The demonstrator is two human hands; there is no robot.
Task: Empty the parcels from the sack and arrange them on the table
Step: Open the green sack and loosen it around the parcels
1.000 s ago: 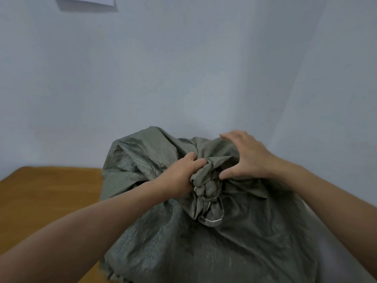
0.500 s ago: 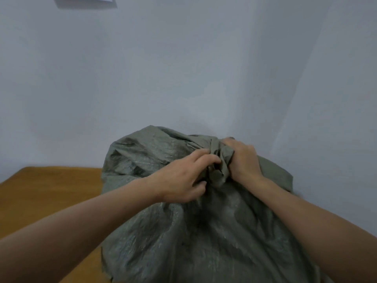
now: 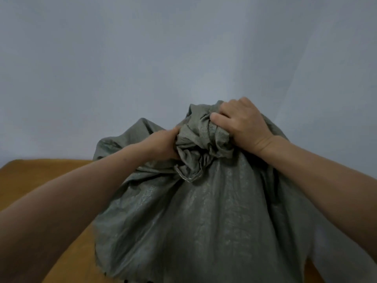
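Head view. Grey-green woven sack, full and bulging, stands on the wooden table and fills the lower middle of the frame. Its neck is gathered into a crumpled knot at the top. Left hand sits on the left side of the knot, fingers curled into the bunched cloth, gripping it. Right hand is on the right and upper side of the knot, fingers and thumb clenched round a fold of the sack's mouth. A pale hem loop hangs just below the knot. Parcels not visible; the sack is closed. Plain grey wall behind the sack.
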